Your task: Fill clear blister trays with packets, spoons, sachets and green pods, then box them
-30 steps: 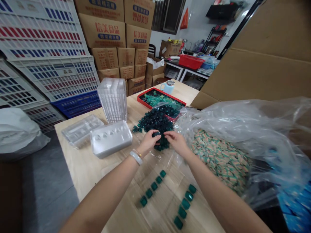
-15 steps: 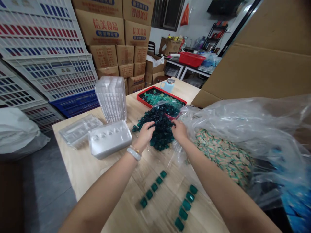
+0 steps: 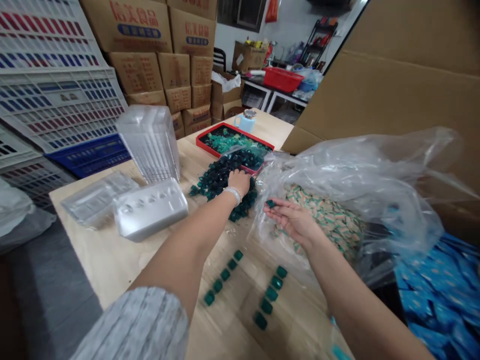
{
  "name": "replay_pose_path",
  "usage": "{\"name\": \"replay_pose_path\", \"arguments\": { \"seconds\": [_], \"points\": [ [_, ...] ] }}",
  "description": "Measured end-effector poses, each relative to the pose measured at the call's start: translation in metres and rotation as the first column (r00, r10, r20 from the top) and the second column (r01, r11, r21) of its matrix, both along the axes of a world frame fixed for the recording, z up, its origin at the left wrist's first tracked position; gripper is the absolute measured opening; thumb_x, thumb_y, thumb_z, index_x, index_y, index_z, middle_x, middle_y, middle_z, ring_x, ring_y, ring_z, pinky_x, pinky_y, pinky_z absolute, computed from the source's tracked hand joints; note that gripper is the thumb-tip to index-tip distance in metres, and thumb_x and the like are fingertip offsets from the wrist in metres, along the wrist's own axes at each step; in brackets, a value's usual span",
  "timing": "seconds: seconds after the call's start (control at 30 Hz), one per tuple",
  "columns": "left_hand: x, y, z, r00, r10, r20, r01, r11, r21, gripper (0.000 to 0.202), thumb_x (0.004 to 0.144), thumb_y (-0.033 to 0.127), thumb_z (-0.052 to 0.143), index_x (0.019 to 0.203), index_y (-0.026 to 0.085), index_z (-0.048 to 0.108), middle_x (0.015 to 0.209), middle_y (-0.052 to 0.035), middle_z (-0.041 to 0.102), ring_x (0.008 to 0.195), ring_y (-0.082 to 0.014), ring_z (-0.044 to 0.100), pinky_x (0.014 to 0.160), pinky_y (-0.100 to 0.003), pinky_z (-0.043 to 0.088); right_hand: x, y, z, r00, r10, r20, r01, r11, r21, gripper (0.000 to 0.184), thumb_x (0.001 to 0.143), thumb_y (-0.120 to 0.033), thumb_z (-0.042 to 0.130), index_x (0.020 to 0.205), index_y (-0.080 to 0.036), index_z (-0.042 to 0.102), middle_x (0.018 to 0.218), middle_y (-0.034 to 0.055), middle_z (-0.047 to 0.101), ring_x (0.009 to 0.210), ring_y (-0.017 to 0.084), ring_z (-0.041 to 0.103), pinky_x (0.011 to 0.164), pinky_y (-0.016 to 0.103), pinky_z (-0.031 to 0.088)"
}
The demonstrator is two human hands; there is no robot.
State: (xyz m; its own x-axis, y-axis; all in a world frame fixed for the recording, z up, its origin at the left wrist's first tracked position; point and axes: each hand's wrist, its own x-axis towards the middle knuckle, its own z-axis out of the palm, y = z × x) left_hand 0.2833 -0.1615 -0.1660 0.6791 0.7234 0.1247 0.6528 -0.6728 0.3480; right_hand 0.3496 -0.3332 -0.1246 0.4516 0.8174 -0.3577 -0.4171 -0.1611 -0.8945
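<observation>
A heap of dark green, glossy jelly-like candies (image 3: 213,180) lies on the wooden table. My left hand (image 3: 239,183) reaches across to the right side of this heap with its fingers curled down into it; the fingertips are hidden. Right of the heap, my right hand (image 3: 287,217) is turned palm up and pinches one dark green candy (image 3: 270,203) at its fingertips. Nearer to me, two slanting rows of similar green pieces lie on the table, a left row (image 3: 225,274) and a right row (image 3: 271,293).
Behind the heap stand a red-rimmed tray (image 3: 204,145) of lighter green bits and a light-blue mug (image 3: 246,122). Stacked clear plastic trays (image 3: 150,145) and an overturned tray (image 3: 150,210) sit left. A clear bag (image 3: 337,165) of striped pieces and blue packets (image 3: 442,290) lie right.
My left hand has shifted right and farther over the heap. My right hand has drawn back from the heap, turned palm up, and now holds a green candy. The view has shifted right.
</observation>
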Motion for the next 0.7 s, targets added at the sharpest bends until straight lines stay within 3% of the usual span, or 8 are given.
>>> {"name": "replay_pose_path", "arguments": {
  "seconds": [0.2,0.33,0.43,0.5,0.57,0.63,0.67,0.7],
  "points": [
    [0.009,0.004,0.002,0.998,0.01,-0.067,-0.012,0.999,-0.032,0.027,0.077,0.014,0.043,0.098,0.009,0.059,0.108,-0.0173,0.052,0.106,-0.0313,0.041,0.087,-0.045,0.025,-0.007,-0.059,0.008,0.999,0.033,-0.011,-0.033,0.997,-0.074,0.023,0.058,-0.017,0.069,0.081,-0.015,0.064,0.065,0.0018,0.064,0.06,0.011,0.061,0.059,0.023,0.05],
    [0.003,-0.01,0.013,0.958,0.067,0.279,-0.053,0.997,-0.059,0.023,0.074,0.014,0.047,0.095,0.009,0.055,0.101,-0.0127,0.053,0.099,-0.0243,0.046,0.087,-0.038,0.031,-0.029,-0.12,-0.003,0.995,0.037,0.094,-0.023,0.989,-0.146,0.024,0.06,-0.027,0.07,0.081,-0.018,0.062,0.06,-0.0018,0.061,0.053,0.01,0.057,0.053,0.024,0.047],
    [-0.028,-0.047,0.029,0.844,0.107,0.525,0.053,0.958,-0.281,0.02,0.069,0.009,0.051,0.089,0.01,0.056,0.085,-0.0061,0.056,0.082,-0.0156,0.051,0.077,-0.029,0.038,-0.063,-0.167,-0.02,0.963,0.151,0.225,-0.096,0.966,-0.239,0.022,0.065,-0.034,0.066,0.079,-0.017,0.061,0.058,-0.0007,0.059,0.053,0.011,0.055,0.053,0.025,0.046],
    [-0.067,-0.087,0.039,0.796,0.143,0.588,0.21,0.846,-0.49,0.026,0.066,0.007,0.054,0.091,0.011,0.055,0.077,-0.0018,0.055,0.069,-0.0109,0.05,0.067,-0.024,0.041,-0.089,-0.191,-0.03,0.899,0.259,0.352,-0.167,0.948,-0.271,0.02,0.069,-0.034,0.061,0.079,-0.017,0.062,0.065,0.0017,0.059,0.058,0.012,0.055,0.055,0.026,0.046],
    [-0.118,-0.134,0.044,0.813,0.172,0.556,0.354,0.612,-0.707,0.029,0.065,0.01,0.056,0.094,0.013,0.056,0.073,0.0005,0.055,0.06,-0.0083,0.048,0.057,-0.021,0.041,-0.111,-0.208,-0.035,0.794,0.347,0.499,-0.242,0.933,-0.265,0.016,0.074,-0.03,0.056,0.081,-0.017,0.062,0.073,0.0038,0.059,0.066,0.013,0.056,0.059,0.026,0.046],
    [-0.171,-0.183,0.04,0.876,0.184,0.447,0.358,0.376,-0.855,0.025,0.065,0.015,0.059,0.089,0.013,0.059,0.073,0.0002,0.057,0.057,-0.0074,0.047,0.055,-0.021,0.04,-0.129,-0.217,-0.038,0.664,0.414,0.623,-0.326,0.91,-0.256,0.014,0.077,-0.024,0.051,0.084,-0.018,0.061,0.08,0.0049,0.058,0.07,0.013,0.055,0.062,0.027,0.046],
    [-0.194,-0.206,0.034,0.899,0.203,0.389,0.325,0.288,-0.901,0.025,0.064,0.017,0.06,0.088,0.013,0.06,0.073,0.0002,0.057,0.057,-0.0075,0.048,0.055,-0.021,0.04,-0.135,-0.219,-0.039,0.597,0.44,0.671,-0.364,0.894,-0.261,0.015,0.078,-0.021,0.048,0.086,-0.018,0.06,0.081,0.0051,0.057,0.07,0.013,0.055,0.063,0.027,0.046],
    [-0.214,-0.226,0.026,0.909,0.248,0.335,0.28,0.233,-0.931,0.024,0.062,0.017,0.061,0.086,0.013,0.06,0.072,0.0005,0.057,0.057,-0.0077,0.048,0.055,-0.021,0.04,-0.14,-0.22,-0.039,0.531,0.464,0.709,-0.401,0.875,-0.272,0.016,0.078,-0.018,0.046,0.088,-0.018,0.059,0.082,0.0051,0.056,0.07,0.013,0.055,0.064,0.027,0.046]
  ]
}}
